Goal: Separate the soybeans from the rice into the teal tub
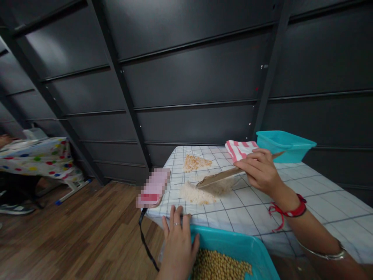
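My right hand (260,173) grips a strip of brown cardboard (223,177), its long edge angled down into a pale pile of rice (192,193) on the checked tablecloth (250,206). A few yellowish grains are mixed into that pile. My left hand (178,243) lies over the left corner of a turquoise tub (230,234), fingers spread and stretched forward, thumb over the inner side of the rim. Inside the tub are many round greenish-yellow beans (220,264). Farther back on the cloth lies a patch of orange-yellow grains (196,162).
A second turquoise tub (291,149) stands at the table's back right, beside a folded pink-striped cloth (240,147). A pink phone-like object (154,186) with a black strap sits at the left edge. Another dotted-cloth table (37,157) and a person's shoe (16,209) are at far left.
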